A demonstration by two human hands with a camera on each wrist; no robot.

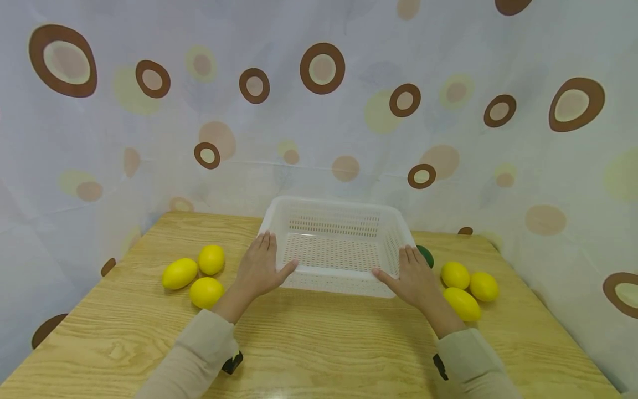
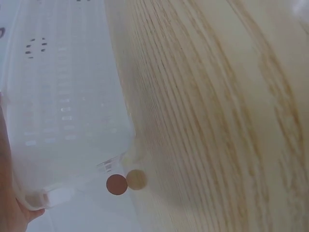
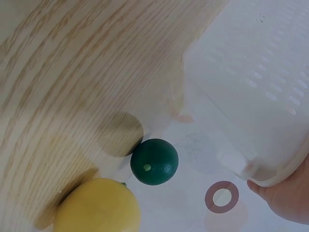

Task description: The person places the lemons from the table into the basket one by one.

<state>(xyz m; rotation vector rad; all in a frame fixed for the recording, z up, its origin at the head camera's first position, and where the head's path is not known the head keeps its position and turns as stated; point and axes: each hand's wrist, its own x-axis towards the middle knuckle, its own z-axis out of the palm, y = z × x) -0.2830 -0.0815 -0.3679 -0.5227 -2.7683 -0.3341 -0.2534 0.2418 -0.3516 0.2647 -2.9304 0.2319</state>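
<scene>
A white plastic basket (image 1: 329, 281) with slotted walls and floor is at the middle of the table, its inside bare. My left hand (image 1: 260, 266) grips its left rim at the near corner, thumb over the near edge. On the opposite side my right hand (image 1: 412, 277) holds the right rim in the same way. From the left wrist view, fingers (image 2: 7, 203) wrap the rim at the basket's corner. The right wrist view has the other hand (image 3: 289, 193) at the rim, with a round dark green fruit (image 3: 154, 162) nearby.
Three lemons lie left of the basket, one lemon (image 1: 211, 260) farthest back. Right of it are three more, including a front lemon (image 1: 462, 304). The green fruit (image 1: 425, 256) shows partly behind my right hand. A patterned curtain (image 1: 319, 122) hangs behind the wooden table (image 1: 329, 343).
</scene>
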